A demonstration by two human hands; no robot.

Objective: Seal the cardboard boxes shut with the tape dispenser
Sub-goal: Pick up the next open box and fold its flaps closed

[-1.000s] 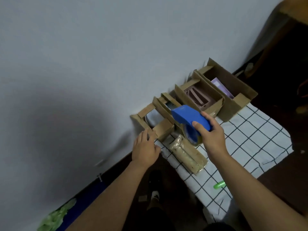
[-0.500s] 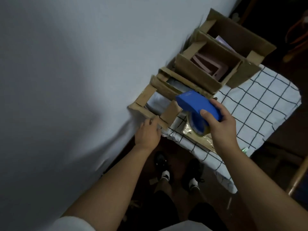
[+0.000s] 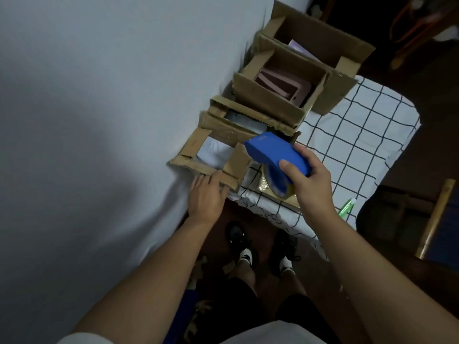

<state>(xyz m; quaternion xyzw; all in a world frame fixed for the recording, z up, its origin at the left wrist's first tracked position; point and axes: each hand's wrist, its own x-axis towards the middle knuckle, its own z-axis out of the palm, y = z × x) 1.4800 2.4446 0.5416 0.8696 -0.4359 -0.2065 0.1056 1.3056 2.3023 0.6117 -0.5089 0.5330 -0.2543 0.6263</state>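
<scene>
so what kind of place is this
Likely a home room used for packing, not a warehouse: open cardboard boxes line a plain wall on a checked cloth, above dark wooden flooring.

Dim, soft-focus wide-angle view; wall (image 3: 99,120) shadowed at left.

No readable text, label, brand or number is being shown on anything in view right now.

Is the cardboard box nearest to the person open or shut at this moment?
Open. The nearest box has its flaps spread outward, and its pale contents show inside. The left hand rests on the near flap.
</scene>
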